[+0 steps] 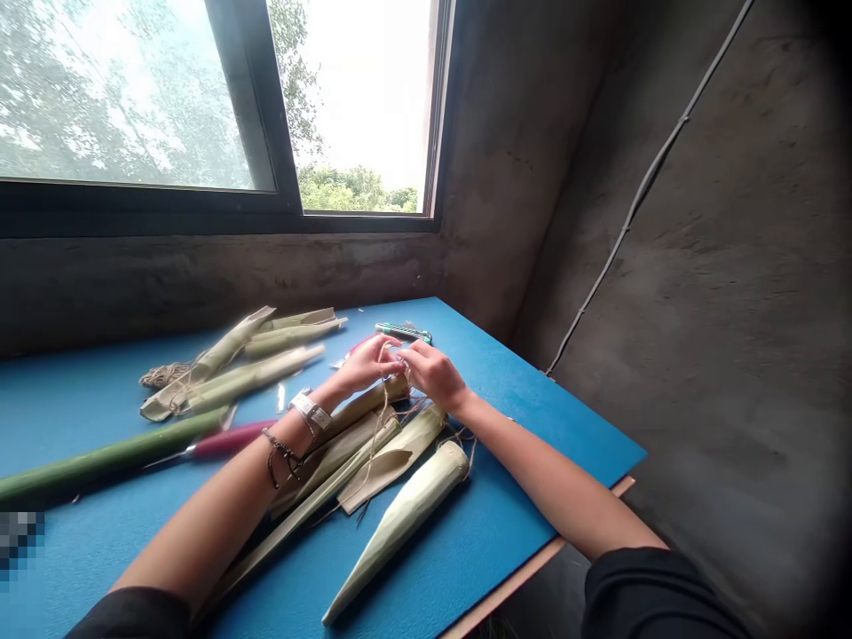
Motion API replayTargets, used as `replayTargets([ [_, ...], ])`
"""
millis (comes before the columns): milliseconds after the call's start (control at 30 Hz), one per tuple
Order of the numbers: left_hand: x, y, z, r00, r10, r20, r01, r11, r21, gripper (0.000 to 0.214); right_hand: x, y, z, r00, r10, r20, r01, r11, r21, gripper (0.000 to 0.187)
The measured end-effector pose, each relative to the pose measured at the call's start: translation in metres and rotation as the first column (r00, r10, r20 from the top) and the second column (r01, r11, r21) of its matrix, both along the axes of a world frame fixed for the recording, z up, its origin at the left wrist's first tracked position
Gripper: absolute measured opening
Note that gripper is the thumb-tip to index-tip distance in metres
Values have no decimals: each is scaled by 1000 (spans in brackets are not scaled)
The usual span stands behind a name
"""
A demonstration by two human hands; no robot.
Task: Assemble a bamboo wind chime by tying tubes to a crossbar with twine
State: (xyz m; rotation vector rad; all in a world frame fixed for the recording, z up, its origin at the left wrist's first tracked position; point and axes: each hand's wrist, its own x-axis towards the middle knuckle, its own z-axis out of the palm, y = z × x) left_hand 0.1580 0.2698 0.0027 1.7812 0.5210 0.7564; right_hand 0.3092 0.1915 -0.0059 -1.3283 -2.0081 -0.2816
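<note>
Left hand [368, 364], right hand [437, 376] pinching twine [384, 382] (fingertips nearly meeting); blue tabletop [565, 444] spreads rightward to edge [509, 589]

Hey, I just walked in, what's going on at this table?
A person's left hand and right hand meet over the blue tabletop and appear to pinch a thin tan fibre string. Nearest the person lies a pale green, tapered stalk. To the left are a thick dark-green stalk and a slim red-handled tool.
</note>
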Motion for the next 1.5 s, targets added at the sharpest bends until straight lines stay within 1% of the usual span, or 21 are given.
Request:
replayTargets([
  [100, -1, 2, 1, 998, 56, -14, -55, 996, 66, 48, 0, 2, 0, 998, -9, -64, 7, 1000, -24, 20],
  [233, -2, 3, 4, 996, 72, -54, -64, 989, 136, 38, 3, 2, 3, 957, 77, -280, -116, 985, -124, 15],
  [333, -2, 2, 6, 994, 81, -76, -67, 983, 173, 35, 4, -1, 5, 902, 86, -423, -185, 962, -199, 12],
  [400, -2, 0, 8, 992, 91, -87, -74, 982, 176, 34, 4, -3, 5, 831, 71, -552, -252, 933, -258, 12],
  [467, -2, -2, 10, 991, 92, -94, -75, 983, 167, 33, 3, -4, 6, 727, 53, -685, -344, 891, -296, 21],
  [500, -3, -2, 10, 992, 87, -95, -71, 984, 163, 33, 2, -4, 6, 679, 47, -733, -377, 878, -294, 23],
  [567, -4, -2, 11, 992, 75, -99, -57, 984, 166, 33, 2, -3, 7, 604, 44, -796, -413, 871, -265, 25],
  [633, -5, -2, 12, 990, 72, -117, -49, 981, 189, 34, 3, -1, 8, 568, 52, -821, -418, 878, -234, 26],
  [733, -5, -2, 13, 984, 96, -152, -54, 964, 259, 34, 6, 1, 11, 568, 56, -821, -411, 883, -224, 26],
  [833, -3, -5, 17, 976, 109, -191, -45, 949, 312, 33, 10, 1, 14, 568, 55, -821, -436, 867, -243, 19],
  [933, -3, -7, 19, 968, 112, -222, -36, 946, 321, 32, 14, -1, 16, 558, 77, -826, -512, 815, -270, 13],
  [1033, -5, -4, 18, 964, 82, -252, -5, 957, 290, 32, 19, -3, 16, 525, 99, -845, -623, 721, -303, 14],
  [1067, -6, -3, 18, 963, 68, -262, 6, 962, 273, 32, 20, -3, 15, 517, 101, -850, -646, 697, -310, 15],
  [1133, -9, -2, 17, 961, 46, -272, 21, 971, 239, 33, 22, -3, 14, 513, 98, -853, -659, 681, -318, 16],
  [1233, -11, -1, 18, 963, 27, -268, 34, 975, 222, 35, 22, -3, 12, 525, 87, -847, -639, 698, -324, 18],
  [1300, -11, -1, 18, 961, 21, -276, 43, 973, 225, 35, 20, -4, 11, 548, 100, -830, -619, 716, -322, 21],
  [1367, -11, -1, 16, 958, 20, -286, 47, 973, 226, 35, 17, -5, 11, 598, 136, -790, -567, 769, -296, 21],
  [1433, -9, 0, 14, 957, 26, -290, 39, 976, 216, 37, 15, -6, 12, 684, 189, -704, -480, 843, -241, 18],
  [1500, -8, -1, 12, 958, 29, -287, 27, 981, 192, 39, 13, -6, 13, 773, 217, -596, -389, 904, -175, 15],
])
